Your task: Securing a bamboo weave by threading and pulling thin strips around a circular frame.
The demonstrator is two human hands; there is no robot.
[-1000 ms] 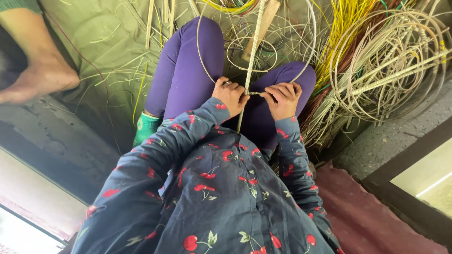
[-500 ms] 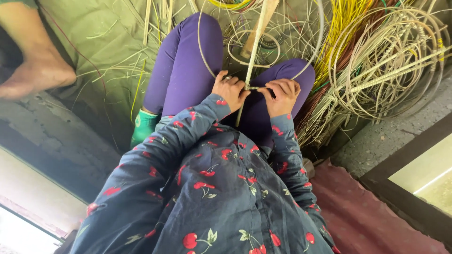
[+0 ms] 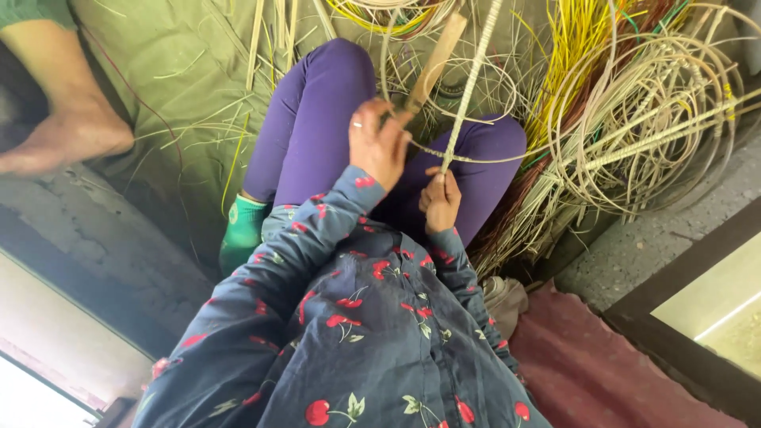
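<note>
The left hand (image 3: pixel 379 145), a ring on one finger, is clenched around the lower end of a flat wooden stick (image 3: pixel 434 62) that slants up and to the right above the purple-clad knees (image 3: pixel 317 119). Just beside it, the right hand (image 3: pixel 441 200) pinches the bottom of a thin wrapped rod (image 3: pixel 471 83) that rises nearly upright, its top leaving the frame. A pale cane strand (image 3: pixel 476 158) loops across between the two hands and over the right thigh. Behind the rod lies a small woven ring (image 3: pixel 468 87). Farther right sits a heap of coiled cane (image 3: pixel 642 127), pale, yellow and reddish. An olive cloth (image 3: pixel 182 71) covers the floor under the legs, strewn with loose strips. At the far left rests another person's bare foot (image 3: pixel 67 143).
</note>
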